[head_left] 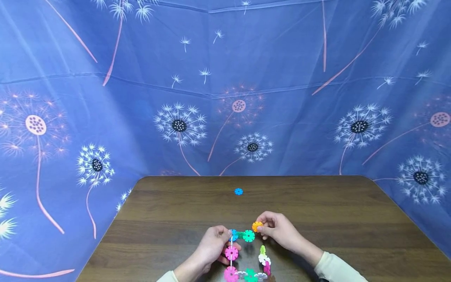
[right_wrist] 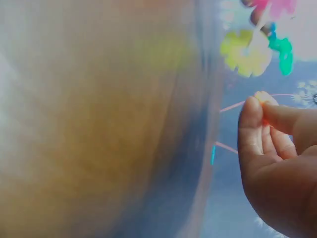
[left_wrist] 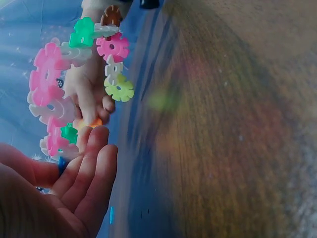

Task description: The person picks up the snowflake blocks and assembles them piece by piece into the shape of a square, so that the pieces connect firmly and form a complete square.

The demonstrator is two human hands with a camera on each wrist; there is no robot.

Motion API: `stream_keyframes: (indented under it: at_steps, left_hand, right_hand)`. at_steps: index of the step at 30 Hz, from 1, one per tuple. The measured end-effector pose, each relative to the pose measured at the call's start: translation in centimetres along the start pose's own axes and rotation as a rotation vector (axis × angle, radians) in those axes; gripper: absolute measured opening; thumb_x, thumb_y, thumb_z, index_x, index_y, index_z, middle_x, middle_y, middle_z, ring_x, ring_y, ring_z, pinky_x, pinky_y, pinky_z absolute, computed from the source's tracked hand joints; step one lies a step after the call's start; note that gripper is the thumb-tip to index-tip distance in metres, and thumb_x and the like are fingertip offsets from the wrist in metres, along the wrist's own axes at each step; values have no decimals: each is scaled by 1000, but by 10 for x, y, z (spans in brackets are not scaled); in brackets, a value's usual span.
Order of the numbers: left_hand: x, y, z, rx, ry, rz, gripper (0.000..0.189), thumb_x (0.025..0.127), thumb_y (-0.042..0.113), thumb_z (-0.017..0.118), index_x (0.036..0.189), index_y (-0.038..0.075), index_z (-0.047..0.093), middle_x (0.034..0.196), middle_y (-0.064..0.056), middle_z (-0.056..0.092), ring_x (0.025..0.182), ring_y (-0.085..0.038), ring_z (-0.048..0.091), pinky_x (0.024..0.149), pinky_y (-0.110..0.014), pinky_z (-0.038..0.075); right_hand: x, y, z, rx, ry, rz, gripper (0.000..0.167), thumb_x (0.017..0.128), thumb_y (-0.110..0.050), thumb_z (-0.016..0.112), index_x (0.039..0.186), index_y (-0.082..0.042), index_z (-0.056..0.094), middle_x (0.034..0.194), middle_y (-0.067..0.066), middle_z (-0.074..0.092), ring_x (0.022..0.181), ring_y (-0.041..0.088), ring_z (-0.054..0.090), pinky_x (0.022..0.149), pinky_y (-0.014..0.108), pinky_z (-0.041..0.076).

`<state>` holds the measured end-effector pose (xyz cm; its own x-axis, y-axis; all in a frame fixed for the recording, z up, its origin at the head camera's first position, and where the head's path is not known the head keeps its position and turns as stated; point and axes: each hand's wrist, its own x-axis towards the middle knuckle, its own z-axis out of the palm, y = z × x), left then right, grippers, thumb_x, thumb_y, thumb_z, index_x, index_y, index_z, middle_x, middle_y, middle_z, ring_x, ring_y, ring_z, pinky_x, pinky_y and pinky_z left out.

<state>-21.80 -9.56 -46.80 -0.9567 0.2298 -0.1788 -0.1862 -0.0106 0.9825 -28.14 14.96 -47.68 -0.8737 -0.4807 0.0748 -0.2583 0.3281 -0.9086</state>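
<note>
A chain of notched plastic discs, slotted together into an open loop, hangs from my left hand (head_left: 214,246). The thumb and fingers pinch it at a blue disc (head_left: 233,235) in its upper left corner. From there a green disc (head_left: 248,236) sticks out to the right, and a pink disc (head_left: 231,253) sits lower down the left side. At the other end of the chain are a lime disc (head_left: 262,250) and a white disc (head_left: 264,260). My right hand (head_left: 280,229) pinches a single orange disc (head_left: 257,226) between thumb and fingers, just right of the green disc.
A loose blue disc (head_left: 238,191) lies near the far edge of the brown wooden table (head_left: 169,211). Behind the table hangs a blue cloth (head_left: 289,117) printed with dandelions, with more of it on both sides.
</note>
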Motion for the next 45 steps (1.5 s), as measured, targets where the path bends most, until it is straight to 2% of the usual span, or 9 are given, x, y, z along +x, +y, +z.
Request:
stream_keyframes:
  at_steps: [5,10,14,23,28,33,39,42,45]
  left_hand:
    - [-1,2,-1,-7,11,7,22,106,15,48,93,-1,56,80,-17,74,55,-11,64,41,-21,48]
    - [-1,2,-2,2,9,21,23,107,15,47,94,-1,56,81,-15,74,55,-12,64,42,-22,50]
    - [0,2,-1,-2,10,16,22,106,15,47,94,-1,57,81,-15,74,55,-12,65,42,-22,50]
    - [-1,4,1,-15,9,18,21,106,15,48,94,-1,57,79,-15,74,57,-13,66,43,-23,51]
    - [1,3,2,-22,26,37,22,106,14,49,95,-3,59,77,-17,73,56,-11,64,45,-22,52]
    - [1,1,3,-33,44,45,22,106,11,48,95,-5,60,74,-19,71,57,-11,66,50,-24,55]
    - [0,5,7,-54,45,65,23,105,10,48,92,-5,59,71,-18,71,54,-11,66,51,-21,54]
    - [-1,8,7,-56,43,63,23,105,11,49,92,-4,58,72,-18,71,55,-11,66,51,-22,54]
    - [-2,7,5,-13,24,35,22,105,13,50,92,-3,58,76,-16,72,56,-11,65,47,-23,54]
  right_hand:
    - [-18,-7,3,83,55,-59,11,92,-5,73,100,0,69,83,22,69,63,21,64,63,35,58]
    - [-22,-10,7,93,70,-163,9,92,-5,73,99,-2,70,79,21,67,62,25,64,60,33,57]
    - [-24,-9,9,82,92,-204,8,90,-4,74,98,-5,71,78,20,67,61,26,64,60,31,56]
    - [-24,-8,16,42,145,-323,16,85,4,75,95,-9,73,84,6,67,72,6,61,61,25,55]
    - [-24,-10,18,20,181,-350,19,83,5,77,93,-11,75,83,4,67,74,5,60,62,24,54]
    - [-26,-10,19,27,186,-372,19,83,8,75,92,-9,75,83,8,68,74,5,62,61,24,54]
    - [-26,-11,20,41,185,-397,15,85,5,76,94,-8,76,85,12,69,75,7,64,63,24,55]
    - [-27,-11,20,20,199,-382,16,85,4,77,94,-9,77,85,9,70,75,9,65,64,25,56]
    - [-27,-12,18,-6,204,-338,16,85,2,78,94,-11,77,86,7,71,75,9,65,65,25,56]
